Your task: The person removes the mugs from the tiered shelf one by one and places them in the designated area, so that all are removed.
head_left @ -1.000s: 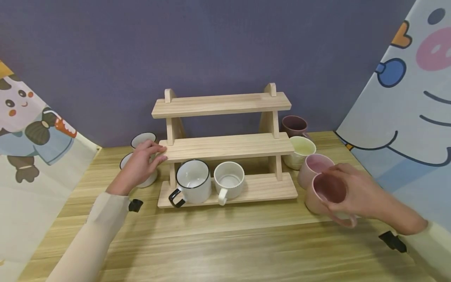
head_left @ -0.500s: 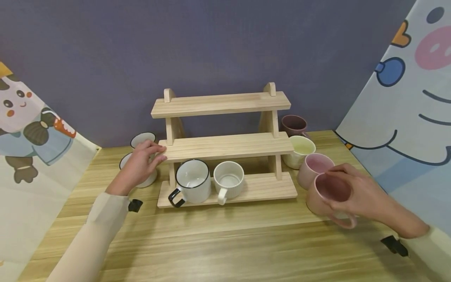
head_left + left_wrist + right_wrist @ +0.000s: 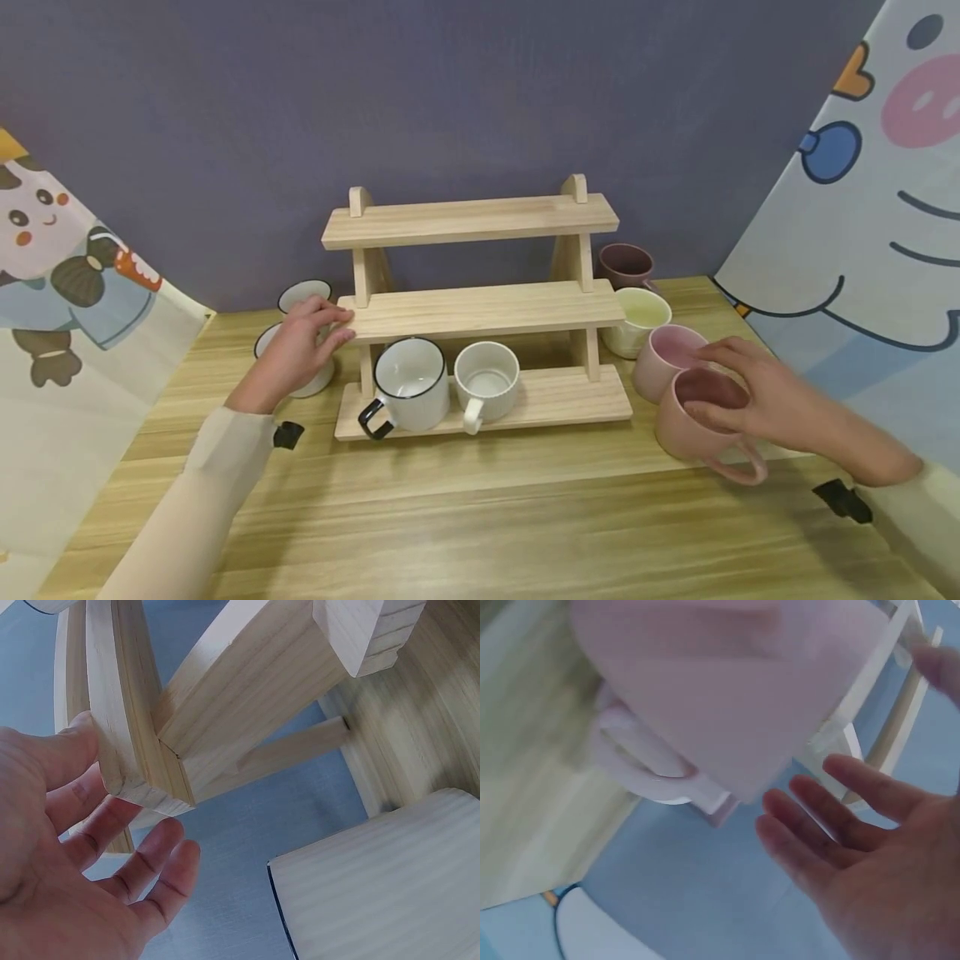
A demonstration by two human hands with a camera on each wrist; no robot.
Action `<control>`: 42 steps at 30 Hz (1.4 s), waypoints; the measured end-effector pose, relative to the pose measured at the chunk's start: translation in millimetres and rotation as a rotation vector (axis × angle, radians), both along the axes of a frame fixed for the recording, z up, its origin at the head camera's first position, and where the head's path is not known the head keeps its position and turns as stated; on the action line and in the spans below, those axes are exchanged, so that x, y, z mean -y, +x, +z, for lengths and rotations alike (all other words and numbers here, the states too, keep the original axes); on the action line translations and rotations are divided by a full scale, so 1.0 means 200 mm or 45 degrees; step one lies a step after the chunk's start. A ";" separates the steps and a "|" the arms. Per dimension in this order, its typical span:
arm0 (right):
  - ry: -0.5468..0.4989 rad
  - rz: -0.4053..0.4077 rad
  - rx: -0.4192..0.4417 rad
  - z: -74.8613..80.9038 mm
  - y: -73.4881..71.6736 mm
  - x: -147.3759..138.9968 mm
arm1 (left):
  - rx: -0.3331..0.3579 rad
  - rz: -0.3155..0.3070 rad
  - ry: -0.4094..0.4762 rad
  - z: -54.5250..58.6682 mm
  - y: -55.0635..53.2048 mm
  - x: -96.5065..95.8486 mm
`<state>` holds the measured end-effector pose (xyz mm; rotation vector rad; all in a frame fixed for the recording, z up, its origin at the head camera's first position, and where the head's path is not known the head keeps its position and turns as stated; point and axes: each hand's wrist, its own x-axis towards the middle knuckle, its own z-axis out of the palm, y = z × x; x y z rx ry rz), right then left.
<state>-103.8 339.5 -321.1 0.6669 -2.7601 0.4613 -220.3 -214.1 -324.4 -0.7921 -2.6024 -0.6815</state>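
My left hand pinches the left end of the middle board of a three-tier wooden shelf rack. In the left wrist view the thumb lies on one face of the board, with fingers on the other. My right hand hovers over a dusty-pink mug that stands on the table, its handle pointing toward me. In the right wrist view the fingers are spread and loose beside the pink mug. On the bottom board are a white mug with black rim and handle and a ribbed white cup.
Right of the rack, a lighter pink mug, a cream cup with yellowish inside and a dark mauve mug stand in a row. Two white dark-rimmed mugs, one at the back, are partly hidden by my left hand. A purple-grey wall rises behind.
The right hand gripped the dusty-pink mug's rim and shifted it slightly right; now its fingers have loosened and come off the mug. My left hand stays on the rack.
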 end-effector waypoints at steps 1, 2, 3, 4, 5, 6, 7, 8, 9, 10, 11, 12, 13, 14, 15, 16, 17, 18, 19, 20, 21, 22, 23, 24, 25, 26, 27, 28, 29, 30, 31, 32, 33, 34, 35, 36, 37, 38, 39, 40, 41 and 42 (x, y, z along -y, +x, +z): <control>-0.001 -0.003 -0.002 0.02 -0.01 0.01 | -0.002 0.000 0.002 0.00 0.00 0.00; -0.001 -0.002 -0.013 0.03 -0.03 0.02 | -0.004 0.001 0.002 0.00 0.00 0.00; -0.002 0.005 -0.023 0.05 -0.05 0.03 | -0.006 0.002 0.002 0.00 0.00 0.00; -0.002 0.021 -0.036 0.07 -0.07 0.05 | -0.006 0.003 0.003 0.00 0.00 0.00; -0.006 0.028 -0.040 0.09 -0.10 0.06 | -0.007 0.003 0.003 0.00 0.00 0.00; -0.008 0.037 -0.045 0.10 -0.12 0.08 | -0.007 0.003 0.003 0.00 0.00 0.00; -0.005 0.060 -0.048 0.11 -0.15 0.10 | -0.007 0.003 0.003 0.00 0.00 0.00; -0.004 0.079 -0.044 0.13 -0.18 0.11 | -0.008 0.003 0.005 0.00 0.00 0.00; 0.000 0.095 -0.038 0.14 -0.20 0.13 | -0.008 0.004 0.006 0.00 0.00 0.00; 0.009 0.112 -0.034 0.15 -0.23 0.15 | -0.008 0.004 0.006 0.00 0.00 0.00; 0.019 0.123 -0.028 0.16 -0.26 0.17 | -0.009 0.005 0.005 0.00 0.00 0.00; 0.028 0.144 -0.025 0.16 -0.29 0.19 | -0.008 0.008 0.004 0.00 0.00 0.00; 0.041 0.154 -0.022 0.17 -0.32 0.20 | -0.007 0.011 0.004 -0.01 0.00 0.00; 0.054 0.158 -0.019 0.17 -0.35 0.22 | -0.005 0.011 0.004 -0.01 0.00 0.00; 0.065 0.160 -0.013 0.17 -0.38 0.24 | -0.004 0.012 0.004 -0.01 -0.01 0.00; 0.072 0.163 -0.003 0.17 -0.41 0.25 | -0.005 0.011 0.005 -0.01 -0.01 0.00; 0.076 0.156 0.015 0.17 -0.43 0.26 | -0.005 0.011 0.007 -0.01 -0.01 0.00; 0.076 0.147 0.039 0.17 -0.46 0.27 | -0.005 0.011 0.009 -0.02 -0.01 0.00; 0.076 0.137 0.063 0.17 -0.48 0.28 | -0.006 0.008 0.012 -0.02 -0.01 0.00; 0.074 0.132 0.091 0.17 -0.50 0.28 | -0.008 0.007 0.013 -0.02 -0.01 0.00; 0.069 0.135 0.115 0.17 -0.52 0.29 | -0.009 0.007 0.015 -0.02 -0.01 0.00; 0.065 0.140 0.134 0.17 -0.53 0.29 | -0.008 0.008 0.013 -0.02 -0.01 0.00; 0.063 0.145 0.149 0.17 -0.55 0.30 | -0.005 0.011 0.013 -0.02 -0.01 0.00; 0.062 0.151 0.161 0.16 -0.57 0.30 | -0.003 0.014 0.013 -0.02 -0.01 0.00; 0.063 0.157 0.170 0.16 -0.58 0.31 | 0.000 0.018 0.011 -0.02 -0.01 0.00; 0.063 0.163 0.181 0.16 -0.59 0.31 | 0.004 0.023 0.010 -0.02 -0.01 0.00; 0.062 0.166 0.189 0.15 -0.61 0.31 | 0.009 0.029 0.007 -0.02 -0.01 0.00; 0.063 0.165 0.197 0.15 -0.61 0.31 | 0.014 0.034 0.005 -0.02 -0.01 0.00; 0.062 0.167 0.205 0.15 -0.62 0.31 | 0.019 0.038 0.005 -0.02 -0.01 0.00; 0.060 0.168 0.211 0.14 -0.62 0.30 | 0.022 0.043 0.003 -0.02 -0.01 0.00; 0.052 0.172 0.219 0.14 -0.63 0.30 | 0.026 0.048 -0.001 -0.02 -0.01 0.00; 0.046 0.174 0.226 0.14 -0.63 0.30 | 0.029 0.053 -0.002 -0.02 0.00 0.00; 0.043 0.176 0.230 0.14 -0.63 0.30 | 0.031 0.057 -0.004 -0.02 0.00 0.00; 0.040 0.178 0.234 0.14 -0.63 0.30 | 0.033 0.061 -0.007 -0.02 0.00 0.00; 0.038 0.177 0.239 0.14 -0.63 0.30 | 0.035 0.063 -0.010 -0.02 0.00 0.00; 0.034 0.173 0.247 0.14 -0.63 0.29 | 0.038 0.068 -0.018 -0.02 0.00 0.00; 0.029 0.169 0.256 0.14 -0.63 0.30 | 0.045 0.071 -0.027 -0.01 0.00 0.00; 0.029 0.169 0.256 0.14 -0.64 0.29 | 0.055 0.074 -0.039 -0.01 0.00 0.00; 0.028 0.169 0.257 0.13 -0.64 0.29 | 0.067 0.076 -0.047 0.00 0.00 -0.01; 0.029 0.170 0.257 0.13 -0.64 0.29 | 0.082 0.077 -0.052 0.01 0.01 -0.02; 0.029 0.171 0.255 0.13 -0.64 0.29 | 0.097 0.076 -0.056 0.02 0.02 -0.03; 0.029 0.175 0.253 0.13 -0.64 0.29 | 0.110 0.064 -0.058 0.03 0.03 -0.05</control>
